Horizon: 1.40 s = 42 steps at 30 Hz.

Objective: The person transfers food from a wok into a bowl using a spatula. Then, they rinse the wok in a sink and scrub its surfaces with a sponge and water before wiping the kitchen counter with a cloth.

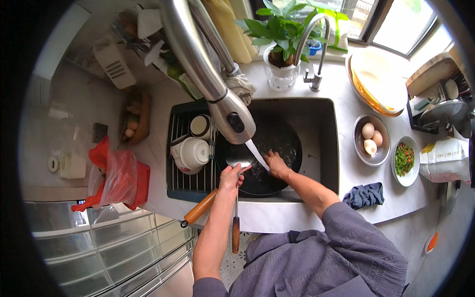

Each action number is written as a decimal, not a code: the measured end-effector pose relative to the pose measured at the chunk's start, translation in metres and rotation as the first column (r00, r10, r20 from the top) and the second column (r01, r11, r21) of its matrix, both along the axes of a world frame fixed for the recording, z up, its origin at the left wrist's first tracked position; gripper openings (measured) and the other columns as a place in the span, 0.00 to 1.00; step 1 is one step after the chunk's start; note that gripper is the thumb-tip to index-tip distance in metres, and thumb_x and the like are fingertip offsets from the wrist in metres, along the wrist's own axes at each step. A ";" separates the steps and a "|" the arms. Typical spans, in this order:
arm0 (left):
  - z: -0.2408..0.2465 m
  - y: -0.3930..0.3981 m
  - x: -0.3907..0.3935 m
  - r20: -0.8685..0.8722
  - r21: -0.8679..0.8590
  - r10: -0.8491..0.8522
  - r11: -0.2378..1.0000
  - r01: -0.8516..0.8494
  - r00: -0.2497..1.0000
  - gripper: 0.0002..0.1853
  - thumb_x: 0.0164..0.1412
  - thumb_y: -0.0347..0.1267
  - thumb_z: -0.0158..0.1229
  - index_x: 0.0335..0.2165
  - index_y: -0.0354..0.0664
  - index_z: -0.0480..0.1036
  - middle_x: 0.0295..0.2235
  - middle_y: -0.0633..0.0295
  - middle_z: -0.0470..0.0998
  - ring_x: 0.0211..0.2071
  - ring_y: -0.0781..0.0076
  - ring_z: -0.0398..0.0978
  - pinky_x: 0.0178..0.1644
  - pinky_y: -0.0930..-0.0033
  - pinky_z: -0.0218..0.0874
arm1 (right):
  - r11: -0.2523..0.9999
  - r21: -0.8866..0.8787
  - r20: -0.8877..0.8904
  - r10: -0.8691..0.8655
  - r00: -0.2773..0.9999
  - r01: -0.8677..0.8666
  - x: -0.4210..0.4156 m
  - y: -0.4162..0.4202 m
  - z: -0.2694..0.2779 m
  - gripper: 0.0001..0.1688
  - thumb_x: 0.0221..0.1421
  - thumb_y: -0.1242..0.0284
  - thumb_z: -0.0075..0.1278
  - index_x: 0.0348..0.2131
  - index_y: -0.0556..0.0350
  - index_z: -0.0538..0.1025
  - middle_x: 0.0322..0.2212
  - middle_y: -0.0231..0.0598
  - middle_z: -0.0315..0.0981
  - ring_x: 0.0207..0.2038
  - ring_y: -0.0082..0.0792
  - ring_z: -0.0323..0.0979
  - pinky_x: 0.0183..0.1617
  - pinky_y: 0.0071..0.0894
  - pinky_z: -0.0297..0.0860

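Note:
My left hand (231,179) grips the metal shaft of a long-handled cooking utensil, a ladle or turner. Its shiny head (237,161) is over the black wok (274,130), and its wooden grip (235,234) hangs past the counter edge. The wok sits in the dark sink (315,148), its wooden handle (200,208) reaching over the front rim at the left. Inside the wok, my right hand (276,165) is bent down beside the water stream (258,154); its fingertips are hard to make out, so whether it holds anything is unclear. Water runs from the pull-out faucet (233,118).
A rack (182,185) with white cups (196,150) covers the sink's left side. To the right are a metal bowl (358,148) of eggs, a bowl of chopped greens (404,159) and a dark cloth (363,195). A potted plant (282,70) stands behind; a red basket (143,182) is left.

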<state>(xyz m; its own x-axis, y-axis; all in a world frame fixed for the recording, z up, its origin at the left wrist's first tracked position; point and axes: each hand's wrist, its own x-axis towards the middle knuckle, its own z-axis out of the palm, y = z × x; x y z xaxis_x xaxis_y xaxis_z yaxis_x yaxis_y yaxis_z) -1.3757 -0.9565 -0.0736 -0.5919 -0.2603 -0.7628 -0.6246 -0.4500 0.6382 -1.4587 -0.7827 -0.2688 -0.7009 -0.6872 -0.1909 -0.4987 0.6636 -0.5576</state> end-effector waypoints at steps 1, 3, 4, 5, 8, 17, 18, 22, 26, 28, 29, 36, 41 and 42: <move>-0.001 -0.002 0.006 -0.017 0.016 0.032 0.999 -0.032 0.999 0.05 0.63 0.33 0.52 0.32 0.46 0.65 0.32 0.60 0.79 0.14 0.85 0.60 0.14 0.83 0.46 | 0.992 -0.056 0.264 -0.095 0.960 0.114 0.001 -0.005 0.022 0.20 0.50 0.71 0.48 0.45 0.55 0.74 0.42 0.53 0.72 0.46 0.52 0.70 0.48 0.45 0.66; -0.020 -0.010 0.012 0.043 0.044 0.082 0.996 -0.084 0.996 0.06 0.62 0.33 0.53 0.32 0.47 0.64 0.26 0.66 0.74 0.13 0.86 0.57 0.14 0.81 0.42 | 0.815 -0.226 0.545 -0.347 0.763 0.533 0.003 -0.013 0.063 0.18 0.49 0.77 0.46 0.41 0.60 0.75 0.35 0.51 0.74 0.42 0.52 0.71 0.46 0.42 0.67; -0.021 -0.003 0.007 0.059 0.075 0.130 0.988 -0.134 0.990 0.06 0.62 0.33 0.54 0.31 0.47 0.64 0.25 0.67 0.71 0.13 0.86 0.56 0.14 0.81 0.41 | 0.760 -0.460 0.463 -0.236 0.854 0.459 0.001 -0.008 0.078 0.18 0.50 0.76 0.44 0.43 0.59 0.74 0.38 0.51 0.73 0.47 0.52 0.68 0.50 0.42 0.65; -0.018 0.003 0.002 0.077 0.099 0.178 0.978 -0.185 0.981 0.07 0.62 0.33 0.54 0.31 0.48 0.63 0.24 0.67 0.69 0.13 0.85 0.55 0.14 0.81 0.40 | 0.661 -0.666 0.348 -0.137 0.927 0.347 0.002 -0.005 0.091 0.19 0.51 0.76 0.43 0.44 0.58 0.74 0.42 0.51 0.71 0.51 0.51 0.65 0.53 0.42 0.62; -0.015 0.014 -0.011 0.071 0.231 0.282 0.929 -0.291 0.957 0.08 0.62 0.31 0.52 0.28 0.49 0.61 0.21 0.68 0.66 0.12 0.83 0.54 0.13 0.81 0.39 | 0.597 -0.755 0.298 -0.058 0.953 0.272 0.038 -0.009 0.136 0.24 0.56 0.71 0.40 0.51 0.58 0.69 0.54 0.56 0.59 0.59 0.57 0.55 0.62 0.42 0.54; -0.027 0.035 -0.019 0.023 0.226 0.265 0.938 -0.263 0.964 0.06 0.61 0.27 0.51 0.28 0.47 0.63 0.20 0.70 0.62 0.11 0.83 0.52 0.13 0.79 0.38 | 0.736 -0.578 0.387 -0.132 0.912 0.352 0.028 0.000 0.155 0.26 0.53 0.83 0.37 0.53 0.61 0.66 0.55 0.55 0.62 0.59 0.51 0.58 0.62 0.38 0.56; -0.019 0.042 -0.021 0.020 0.194 0.243 0.951 -0.242 0.970 0.05 0.60 0.26 0.50 0.29 0.47 0.63 0.20 0.70 0.62 0.11 0.84 0.51 0.13 0.79 0.37 | 0.701 -0.627 0.319 -0.168 0.933 0.341 0.025 0.001 0.137 0.24 0.54 0.82 0.37 0.52 0.61 0.67 0.53 0.56 0.63 0.57 0.54 0.60 0.61 0.38 0.58; 0.007 0.045 -0.018 -0.063 0.334 0.028 0.943 -0.006 0.998 0.04 0.60 0.24 0.49 0.30 0.46 0.63 0.21 0.69 0.65 0.11 0.84 0.50 0.13 0.80 0.37 | 0.844 -0.307 0.414 -0.298 0.860 0.440 -0.007 0.038 0.099 0.14 0.54 0.76 0.40 0.38 0.62 0.74 0.33 0.64 0.71 0.39 0.58 0.72 0.42 0.46 0.69; -0.001 0.049 -0.018 -0.133 0.295 -0.102 0.946 0.137 0.986 0.08 0.64 0.34 0.50 0.37 0.41 0.66 0.30 0.62 0.74 0.13 0.86 0.55 0.15 0.83 0.42 | 0.900 -0.222 0.206 -0.332 0.921 0.375 -0.043 0.038 0.089 0.13 0.53 0.70 0.44 0.28 0.63 0.75 0.30 0.62 0.72 0.36 0.62 0.71 0.38 0.52 0.68; 0.015 0.050 -0.027 -0.181 0.312 -0.064 0.942 0.119 0.981 0.11 0.64 0.37 0.50 0.36 0.39 0.68 0.36 0.53 0.78 0.15 0.85 0.58 0.17 0.84 0.46 | 0.898 -0.135 0.178 -0.394 0.902 0.419 -0.071 0.028 0.120 0.16 0.52 0.65 0.46 0.28 0.62 0.75 0.31 0.59 0.74 0.37 0.61 0.71 0.40 0.53 0.68; 0.019 0.046 -0.029 -0.207 0.346 -0.046 0.931 0.117 0.977 0.14 0.65 0.40 0.49 0.33 0.38 0.69 0.43 0.43 0.76 0.16 0.84 0.60 0.20 0.84 0.50 | 0.910 -0.096 0.169 -0.385 0.907 0.403 -0.083 0.024 0.144 0.18 0.52 0.63 0.46 0.30 0.60 0.75 0.30 0.58 0.74 0.37 0.60 0.72 0.41 0.53 0.69; 0.034 0.037 -0.025 -0.062 0.158 -0.266 0.949 0.272 0.962 0.11 0.64 0.31 0.43 0.36 0.37 0.72 0.35 0.54 0.79 0.16 0.85 0.60 0.18 0.84 0.49 | 0.995 0.007 0.025 -0.100 0.995 0.100 -0.137 -0.002 0.234 0.22 0.38 0.56 0.62 0.31 0.50 0.78 0.27 0.43 0.78 0.33 0.43 0.76 0.38 0.41 0.72; 0.015 0.047 -0.008 -0.001 -0.009 -0.400 0.916 0.400 0.916 0.06 0.58 0.23 0.50 0.35 0.34 0.72 0.32 0.59 0.79 0.18 0.86 0.64 0.19 0.85 0.55 | 0.865 -0.405 0.280 -0.192 0.941 0.297 -0.134 -0.043 0.276 0.32 0.39 0.45 0.58 0.21 0.59 0.79 0.17 0.40 0.75 0.24 0.39 0.76 0.34 0.35 0.70; 0.009 0.039 -0.003 -0.012 -0.024 -0.425 0.905 0.424 0.905 0.07 0.58 0.22 0.50 0.37 0.35 0.70 0.31 0.60 0.79 0.19 0.86 0.65 0.19 0.84 0.57 | 0.824 -0.470 0.277 -0.203 0.939 0.317 -0.131 -0.051 0.276 0.28 0.45 0.50 0.59 0.22 0.62 0.78 0.16 0.39 0.74 0.22 0.33 0.74 0.29 0.33 0.69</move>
<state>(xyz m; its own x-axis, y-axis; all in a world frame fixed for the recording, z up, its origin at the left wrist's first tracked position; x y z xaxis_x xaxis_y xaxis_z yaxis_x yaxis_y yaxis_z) -1.3791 -0.9178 -0.0650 -0.6624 0.0031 -0.7492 -0.7429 -0.1315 0.6563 -1.5897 -0.8341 0.0075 -0.8505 -0.5250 -0.0310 -0.1842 0.3526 -0.9174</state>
